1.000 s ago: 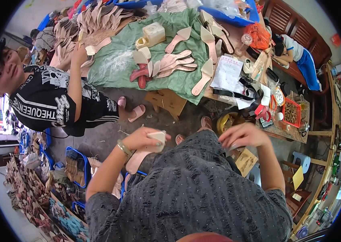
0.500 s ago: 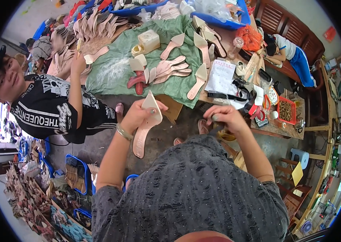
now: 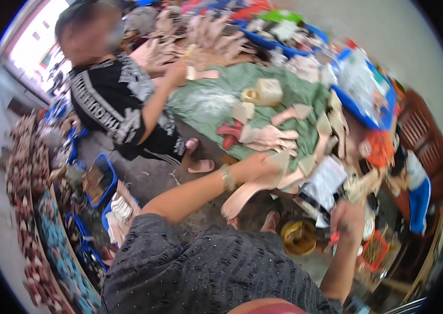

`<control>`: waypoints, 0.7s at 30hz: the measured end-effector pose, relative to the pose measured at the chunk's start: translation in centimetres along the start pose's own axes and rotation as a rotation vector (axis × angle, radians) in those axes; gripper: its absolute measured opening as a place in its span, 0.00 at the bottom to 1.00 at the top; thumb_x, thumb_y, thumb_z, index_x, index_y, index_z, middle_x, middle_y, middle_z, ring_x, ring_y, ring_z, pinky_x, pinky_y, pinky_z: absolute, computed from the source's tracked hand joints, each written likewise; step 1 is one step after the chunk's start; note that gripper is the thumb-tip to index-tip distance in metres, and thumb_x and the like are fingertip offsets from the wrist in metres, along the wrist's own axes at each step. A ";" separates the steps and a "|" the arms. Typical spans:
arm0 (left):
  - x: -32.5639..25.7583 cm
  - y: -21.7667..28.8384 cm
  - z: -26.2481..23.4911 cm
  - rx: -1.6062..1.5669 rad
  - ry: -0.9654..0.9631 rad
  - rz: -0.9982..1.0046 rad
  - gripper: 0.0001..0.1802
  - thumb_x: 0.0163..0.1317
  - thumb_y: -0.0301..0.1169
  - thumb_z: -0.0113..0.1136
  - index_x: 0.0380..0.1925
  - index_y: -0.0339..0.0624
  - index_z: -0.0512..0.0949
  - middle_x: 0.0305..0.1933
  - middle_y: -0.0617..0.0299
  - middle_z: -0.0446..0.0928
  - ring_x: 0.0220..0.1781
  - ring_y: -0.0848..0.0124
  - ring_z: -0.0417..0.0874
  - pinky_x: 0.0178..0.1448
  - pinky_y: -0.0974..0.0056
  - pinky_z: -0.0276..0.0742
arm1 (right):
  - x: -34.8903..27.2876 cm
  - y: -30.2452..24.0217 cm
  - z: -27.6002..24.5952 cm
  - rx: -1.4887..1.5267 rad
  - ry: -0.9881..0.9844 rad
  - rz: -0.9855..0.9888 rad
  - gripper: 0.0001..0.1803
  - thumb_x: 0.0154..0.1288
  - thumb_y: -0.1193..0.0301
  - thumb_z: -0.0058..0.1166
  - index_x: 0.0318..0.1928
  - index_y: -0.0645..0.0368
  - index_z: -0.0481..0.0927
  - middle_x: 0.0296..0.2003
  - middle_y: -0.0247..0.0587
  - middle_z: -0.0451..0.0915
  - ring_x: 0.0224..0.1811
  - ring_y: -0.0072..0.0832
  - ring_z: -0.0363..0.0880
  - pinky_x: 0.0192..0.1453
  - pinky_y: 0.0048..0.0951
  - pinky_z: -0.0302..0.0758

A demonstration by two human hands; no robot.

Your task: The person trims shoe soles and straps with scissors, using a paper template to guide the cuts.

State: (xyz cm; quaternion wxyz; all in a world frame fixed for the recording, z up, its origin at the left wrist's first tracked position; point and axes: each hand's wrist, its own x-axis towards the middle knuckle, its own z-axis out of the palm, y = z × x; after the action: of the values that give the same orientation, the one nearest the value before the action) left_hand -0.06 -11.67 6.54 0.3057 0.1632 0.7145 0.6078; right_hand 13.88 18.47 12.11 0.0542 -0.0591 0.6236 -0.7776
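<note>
My left hand (image 3: 259,166) is closed around a pale pink shoe insole (image 3: 240,200) with a whitish wide end, held out by the near edge of the table. The hand and the insole are blurred. My right hand (image 3: 348,217) is raised beside the white paper sheet (image 3: 326,180) on the right side of the table. Motion smears its fingers, so I cannot tell what, if anything, they hold. More pink insoles (image 3: 268,137) lie on the green cloth (image 3: 216,99), beside red pieces (image 3: 229,135) and a cream plastic container (image 3: 269,92).
Across the table's left corner stands a co-worker (image 3: 109,99), one hand over a pale insole. Blue bins (image 3: 365,104) line the far side. An orange bag (image 3: 377,148) and a red tray (image 3: 373,251) are at the right. A yellow bucket (image 3: 298,238) stands on the floor near my feet.
The view has swung, so the table sits further right. My left hand has reached out to the right with the insole. My right hand has moved from before my body to the table's right side.
</note>
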 end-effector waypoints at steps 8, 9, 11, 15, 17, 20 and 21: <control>-15.9 -1.6 -7.2 -0.461 0.516 0.050 0.11 0.59 0.29 0.62 0.39 0.35 0.76 0.34 0.61 0.80 0.32 0.73 0.82 0.37 0.67 0.80 | 0.7 4.8 7.6 0.512 -0.143 0.019 0.10 0.45 0.73 0.58 0.18 0.65 0.71 0.21 0.40 0.68 0.17 0.27 0.65 0.17 0.24 0.59; -16.0 -2.0 -7.3 -0.496 0.540 0.114 0.10 0.59 0.29 0.62 0.39 0.35 0.76 0.34 0.62 0.79 0.32 0.74 0.81 0.37 0.68 0.79 | 2.0 3.8 9.2 0.429 -0.255 0.036 0.06 0.46 0.76 0.59 0.23 0.67 0.77 0.24 0.42 0.72 0.19 0.28 0.68 0.20 0.23 0.64; -16.5 -2.2 -6.6 -0.538 0.561 0.230 0.10 0.59 0.29 0.62 0.39 0.35 0.76 0.34 0.62 0.79 0.33 0.75 0.81 0.37 0.69 0.79 | 3.9 2.7 11.8 0.314 -0.349 0.001 0.05 0.46 0.78 0.59 0.26 0.67 0.79 0.25 0.42 0.73 0.21 0.27 0.70 0.23 0.23 0.66; -16.9 -1.5 -6.2 -0.519 0.536 0.355 0.15 0.60 0.30 0.62 0.44 0.34 0.75 0.37 0.64 0.79 0.37 0.77 0.80 0.40 0.70 0.77 | 6.6 1.4 16.0 0.210 -0.428 -0.018 0.06 0.50 0.83 0.58 0.32 0.68 0.81 0.28 0.39 0.77 0.27 0.23 0.74 0.30 0.22 0.70; -17.6 -1.3 -6.4 -0.470 0.513 0.399 0.18 0.60 0.31 0.62 0.48 0.34 0.74 0.40 0.64 0.79 0.40 0.78 0.79 0.44 0.71 0.76 | 6.8 2.0 17.9 0.188 -0.412 -0.012 0.05 0.50 0.82 0.58 0.31 0.67 0.80 0.27 0.40 0.75 0.25 0.23 0.73 0.26 0.22 0.71; -19.0 -0.5 -6.9 -0.475 0.478 0.410 0.17 0.60 0.30 0.61 0.48 0.35 0.75 0.40 0.64 0.79 0.40 0.78 0.78 0.45 0.71 0.76 | 6.6 2.4 19.5 0.158 -0.431 0.058 0.05 0.53 0.82 0.57 0.33 0.67 0.81 0.29 0.36 0.77 0.29 0.19 0.73 0.33 0.20 0.69; -19.5 -0.4 -6.8 -0.473 0.478 0.417 0.17 0.60 0.30 0.61 0.48 0.35 0.75 0.40 0.64 0.79 0.40 0.78 0.78 0.45 0.71 0.76 | 6.3 2.8 20.0 0.164 -0.409 0.040 0.05 0.52 0.80 0.58 0.32 0.67 0.81 0.28 0.37 0.76 0.27 0.22 0.73 0.30 0.21 0.70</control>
State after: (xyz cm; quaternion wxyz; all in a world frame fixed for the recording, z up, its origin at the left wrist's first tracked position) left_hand 10.45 -28.77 11.32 0.0300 0.0839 0.5574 0.8254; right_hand 10.85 -2.40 13.80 0.1998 -0.1985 0.5354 -0.7963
